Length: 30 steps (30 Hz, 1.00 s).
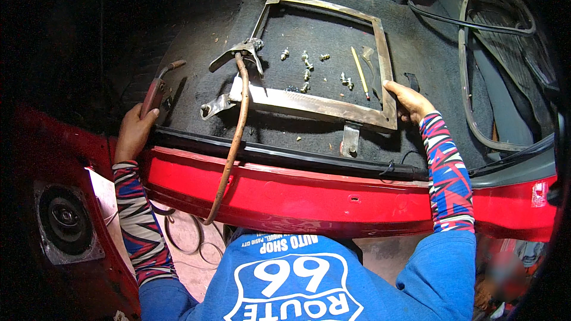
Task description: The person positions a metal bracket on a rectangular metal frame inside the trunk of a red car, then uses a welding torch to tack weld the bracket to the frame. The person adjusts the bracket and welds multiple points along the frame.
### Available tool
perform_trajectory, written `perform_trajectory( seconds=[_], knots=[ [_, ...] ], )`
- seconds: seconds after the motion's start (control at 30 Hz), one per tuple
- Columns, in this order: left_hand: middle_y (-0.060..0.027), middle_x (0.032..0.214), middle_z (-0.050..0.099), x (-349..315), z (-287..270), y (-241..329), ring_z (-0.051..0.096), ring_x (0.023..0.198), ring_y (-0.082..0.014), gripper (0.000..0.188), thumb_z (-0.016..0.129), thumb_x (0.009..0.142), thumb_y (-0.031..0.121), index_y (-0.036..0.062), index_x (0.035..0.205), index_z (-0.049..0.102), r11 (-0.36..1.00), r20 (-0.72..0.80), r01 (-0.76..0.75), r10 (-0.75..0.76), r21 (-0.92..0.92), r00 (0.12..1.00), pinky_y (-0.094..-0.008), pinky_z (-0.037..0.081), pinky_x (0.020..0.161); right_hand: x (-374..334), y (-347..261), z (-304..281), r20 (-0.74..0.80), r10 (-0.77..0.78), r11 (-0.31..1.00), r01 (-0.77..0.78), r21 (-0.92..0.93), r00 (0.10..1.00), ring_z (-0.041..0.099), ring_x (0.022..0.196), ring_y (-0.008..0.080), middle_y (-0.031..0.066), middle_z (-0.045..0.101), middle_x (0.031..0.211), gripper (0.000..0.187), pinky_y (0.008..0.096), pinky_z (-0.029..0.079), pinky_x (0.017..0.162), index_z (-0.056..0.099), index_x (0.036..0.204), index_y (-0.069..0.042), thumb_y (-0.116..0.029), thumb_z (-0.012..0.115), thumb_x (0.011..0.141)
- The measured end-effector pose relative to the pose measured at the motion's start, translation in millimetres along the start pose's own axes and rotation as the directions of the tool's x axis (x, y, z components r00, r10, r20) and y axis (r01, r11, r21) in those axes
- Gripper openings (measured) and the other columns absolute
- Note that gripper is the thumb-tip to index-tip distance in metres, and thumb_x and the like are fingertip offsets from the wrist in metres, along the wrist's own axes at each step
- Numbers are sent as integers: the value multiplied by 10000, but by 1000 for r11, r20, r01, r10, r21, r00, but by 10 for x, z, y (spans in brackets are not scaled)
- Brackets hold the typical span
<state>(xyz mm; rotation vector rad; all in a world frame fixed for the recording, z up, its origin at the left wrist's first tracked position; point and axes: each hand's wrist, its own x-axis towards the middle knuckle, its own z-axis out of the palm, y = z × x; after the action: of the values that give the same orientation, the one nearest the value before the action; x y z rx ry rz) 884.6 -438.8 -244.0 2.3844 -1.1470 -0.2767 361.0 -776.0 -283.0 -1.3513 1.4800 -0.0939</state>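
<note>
A: Centring my clock on the metal frame (321, 107). Where is it sitting?

B: Over the dark carpet (196, 95), just above the red sill (285, 184), which is running along six o'clock. A metal tab (351, 138) is poking out from the frame at five.

A: Right hand (411, 102)?

B: At four o'clock, grasping the frame near its corner; the thumb is pressing on the bar, most of the fingers are hiding underneath.

A: Left hand (137, 131)?

B: Out at eight, closing round a brown tool (153, 95), whose bent end is pointing toward one o'clock from the grip. The tool is hanging well apart from the frame.

A: And at nine?

B: A metal clamp (229, 57) is sitting at the frame's edge. A brown cable (238, 137) is trailing from it over the sill toward seven.

A: Inside the opening?

B: Small shiny bolts (307, 75) are lying scattered about the middle. A yellow pencil (360, 73) is resting between three and four.

A: Farther out?

B: A looped grey strip (464, 71) is lying at three; a round loudspeaker (62, 217) is showing far off at eight.
</note>
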Motion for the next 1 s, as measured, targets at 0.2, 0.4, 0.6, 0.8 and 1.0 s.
perform_trajectory(
  seconds=[0.2, 0.4, 0.6, 0.8, 1.0],
  knots=[
    [-183, 908, 696, -20, 5, 25, 638, 814, -262, 398, 652, 959, 304, -57, 1125, 673, 999, -17, -28, 27, -30, 999, -403, 488, 785, -5, 5, 15, -13, -10, 1000, 10, -25, 1000, 355, 559, 80, -57, 577, 701, 506, 276, 267, 532, 716, 946, -230, -694, 515, 931],
    [-183, 911, 697, -14, 5, 42, 641, 829, -260, 411, 657, 957, 307, -60, 1143, 671, 1000, -4, 9, -10, -19, 1000, -399, 493, 793, 36, 25, -1, -28, 10, 1000, -11, -27, 1000, 352, 556, 80, -54, 582, 708, 504, 273, 254, 531, 720, 943, -226, -693, 531, 923],
    [-181, 919, 692, 2, 19, -11, 638, 827, -258, 419, 658, 955, 316, -60, 1142, 669, 1000, -21, 9, -9, -16, 1000, -396, 493, 791, -19, -5, -3, -16, 15, 1000, -15, -17, 1000, 391, 614, 85, -49, 608, 772, 506, 277, 283, 584, 732, 973, -239, -705, 546, 909],
    [-168, 908, 692, 45, 39, -78, 633, 821, -248, 415, 662, 950, 320, -54, 1130, 675, 999, -21, -9, 8, -35, 1000, -396, 494, 789, -54, -24, 16, -21, 4, 1000, -4, 9, 1000, 416, 642, 87, -49, 616, 793, 512, 278, 304, 610, 734, 973, -243, -716, 549, 903],
    [-156, 901, 690, 33, 32, -75, 629, 824, -234, 398, 661, 954, 308, -52, 1124, 675, 998, -6, 1, -1, -58, 1000, -388, 493, 792, -42, -12, 11, -17, -18, 1000, 18, 10, 1000, 345, 526, 85, -50, 566, 671, 496, 272, 259, 520, 709, 878, -236, -704, 548, 911]
  ],
)
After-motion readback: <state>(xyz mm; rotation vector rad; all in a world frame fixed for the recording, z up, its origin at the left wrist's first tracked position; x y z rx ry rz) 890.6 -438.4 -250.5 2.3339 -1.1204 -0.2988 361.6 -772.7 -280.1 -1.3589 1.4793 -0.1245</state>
